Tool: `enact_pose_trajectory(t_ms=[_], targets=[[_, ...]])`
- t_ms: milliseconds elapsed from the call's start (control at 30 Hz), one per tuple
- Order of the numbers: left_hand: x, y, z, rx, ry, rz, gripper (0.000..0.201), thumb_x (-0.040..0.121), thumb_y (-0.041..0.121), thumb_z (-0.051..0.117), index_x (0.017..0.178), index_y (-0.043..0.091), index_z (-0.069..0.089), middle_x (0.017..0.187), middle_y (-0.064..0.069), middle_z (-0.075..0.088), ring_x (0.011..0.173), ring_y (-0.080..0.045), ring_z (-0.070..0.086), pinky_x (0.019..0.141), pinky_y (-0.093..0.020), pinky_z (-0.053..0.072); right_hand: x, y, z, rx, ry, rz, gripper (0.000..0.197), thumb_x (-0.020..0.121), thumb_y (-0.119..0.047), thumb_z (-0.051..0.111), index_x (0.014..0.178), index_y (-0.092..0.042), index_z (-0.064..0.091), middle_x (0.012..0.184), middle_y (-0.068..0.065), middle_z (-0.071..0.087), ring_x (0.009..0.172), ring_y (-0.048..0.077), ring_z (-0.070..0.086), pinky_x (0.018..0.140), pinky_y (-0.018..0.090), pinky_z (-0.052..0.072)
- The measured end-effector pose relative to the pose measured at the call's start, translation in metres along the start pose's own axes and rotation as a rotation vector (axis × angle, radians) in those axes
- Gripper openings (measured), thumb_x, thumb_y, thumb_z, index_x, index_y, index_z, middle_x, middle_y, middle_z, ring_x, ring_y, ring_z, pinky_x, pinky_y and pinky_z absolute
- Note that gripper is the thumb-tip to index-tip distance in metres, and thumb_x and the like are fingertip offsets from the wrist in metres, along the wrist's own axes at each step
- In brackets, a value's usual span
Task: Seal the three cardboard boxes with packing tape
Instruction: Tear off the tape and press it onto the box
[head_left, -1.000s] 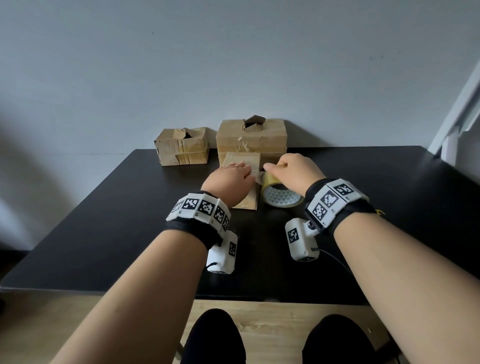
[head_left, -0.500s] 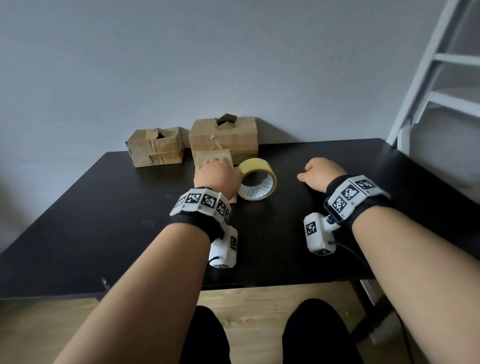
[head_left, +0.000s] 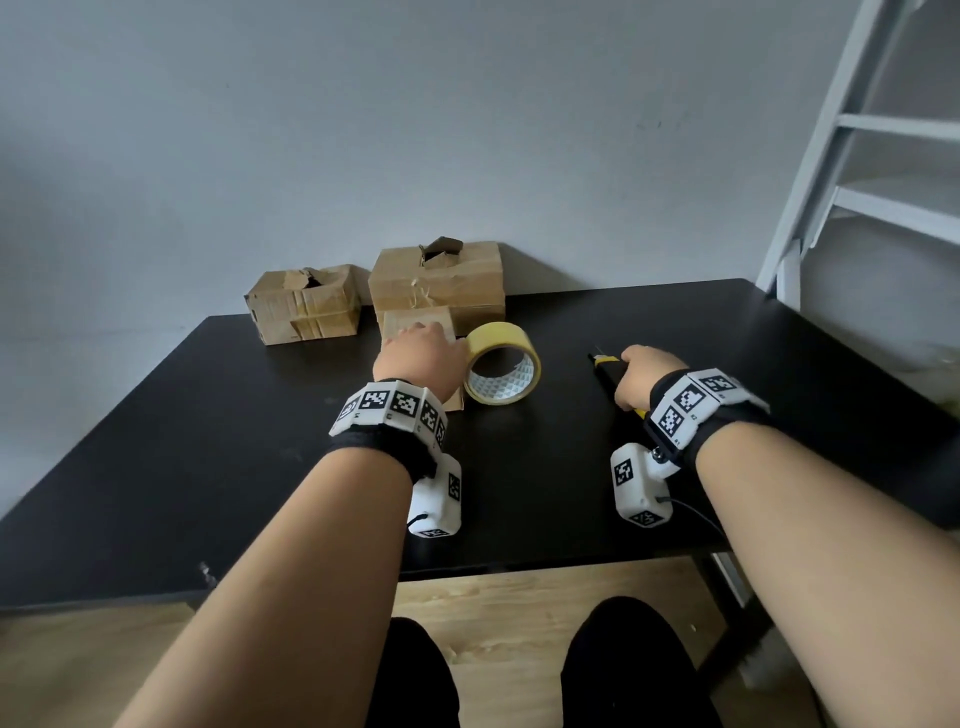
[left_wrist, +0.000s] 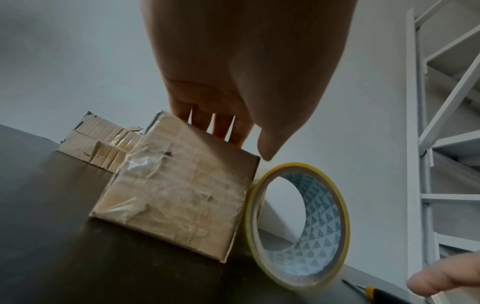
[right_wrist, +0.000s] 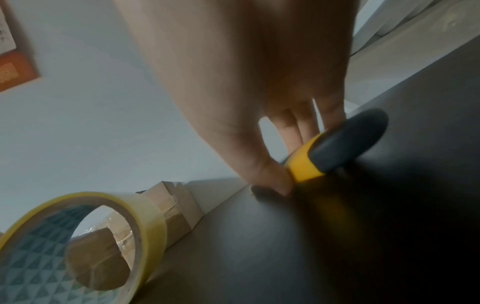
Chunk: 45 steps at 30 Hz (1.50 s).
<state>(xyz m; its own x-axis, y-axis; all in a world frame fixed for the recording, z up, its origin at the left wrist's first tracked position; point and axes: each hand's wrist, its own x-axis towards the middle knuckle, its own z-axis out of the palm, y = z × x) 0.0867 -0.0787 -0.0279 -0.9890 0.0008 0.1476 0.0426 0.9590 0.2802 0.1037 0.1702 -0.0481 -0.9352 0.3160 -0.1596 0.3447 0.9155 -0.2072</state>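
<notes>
My left hand (head_left: 418, 345) lies on top of the small cardboard box (head_left: 410, 318), with straight fingers (left_wrist: 218, 128) on its far edge and the thumb at its right corner. The same small box (left_wrist: 176, 185) shows wrinkled clear tape on its near face. A yellow tape roll (head_left: 501, 371) stands on edge against the box's right side, and nothing holds it. To the right, my right hand (head_left: 631, 376) grips a black and yellow utility knife (head_left: 602, 364) that lies on the table. The knife (right_wrist: 337, 144) sits between thumb and fingers.
Two larger boxes stand at the back against the wall: the left box (head_left: 306, 304) and the taller box (head_left: 439, 283), both with torn top flaps. The black table (head_left: 208, 467) ends near my lap. A white ladder frame (head_left: 852, 156) rises at the right.
My right hand let go of the tape roll, moved right and took hold of the utility knife. The roll now stands alone beside the small box. My left hand stayed on the box.
</notes>
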Motion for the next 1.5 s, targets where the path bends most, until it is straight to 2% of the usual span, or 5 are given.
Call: enact_pose_trajectory(t_ms=[633,833,1067,1267,1500], targets=[[0.000,-0.012,-0.013,0.009,-0.186,0.063,0.043,0.104,0.022,0.026,0.143,0.010,0.039,0.153,-0.012,0.031,0.139,-0.029,0.032,0.111,-0.044,0.031,-0.073,-0.086,-0.031,0.723,-0.078,-0.359,0.061,0.100,-0.007,0.041,0.153,-0.034,0.029,0.090,0.009,0.063,0.051,0.025,0.064,0.040,0.029,0.049],[0.000,-0.015,-0.012,0.023,-0.172,0.108,0.043,0.104,0.022,0.025,0.143,0.009,0.039,0.154,-0.011,0.031,0.141,-0.027,0.028,0.113,-0.039,0.027,-0.084,-0.101,-0.027,0.512,-0.160,-0.415,0.045,0.098,-0.010,0.045,0.143,-0.011,0.048,0.097,0.007,0.060,0.080,0.025,0.063,0.078,0.043,0.058],[0.000,-0.015,-0.011,0.034,-0.175,0.101,0.045,0.104,0.023,0.024,0.144,0.009,0.037,0.154,-0.012,0.030,0.141,-0.028,0.028,0.113,-0.039,0.027,-0.087,-0.102,-0.025,0.450,-0.151,-0.394,0.035,0.096,-0.015,0.050,0.130,-0.010,0.057,0.084,0.001,0.058,0.068,0.017,0.061,0.058,0.023,0.054],[0.001,-0.015,-0.012,0.036,-0.199,0.102,0.044,0.104,0.021,0.024,0.144,0.007,0.037,0.153,-0.013,0.031,0.141,-0.028,0.028,0.113,-0.040,0.027,-0.094,-0.105,-0.028,0.438,-0.194,-0.355,0.037,0.092,-0.011,0.057,0.127,0.002,0.059,0.108,0.012,0.057,0.106,0.032,0.064,0.088,0.034,0.055],[-0.001,-0.014,-0.015,0.016,-0.200,0.096,0.043,0.104,0.021,0.025,0.142,0.007,0.040,0.151,-0.013,0.033,0.139,-0.029,0.030,0.112,-0.043,0.029,-0.085,-0.098,-0.038,0.529,-0.252,-0.318,0.038,0.093,-0.009,0.052,0.129,0.000,0.057,0.083,0.015,0.068,0.067,0.031,0.070,0.053,0.034,0.056]])
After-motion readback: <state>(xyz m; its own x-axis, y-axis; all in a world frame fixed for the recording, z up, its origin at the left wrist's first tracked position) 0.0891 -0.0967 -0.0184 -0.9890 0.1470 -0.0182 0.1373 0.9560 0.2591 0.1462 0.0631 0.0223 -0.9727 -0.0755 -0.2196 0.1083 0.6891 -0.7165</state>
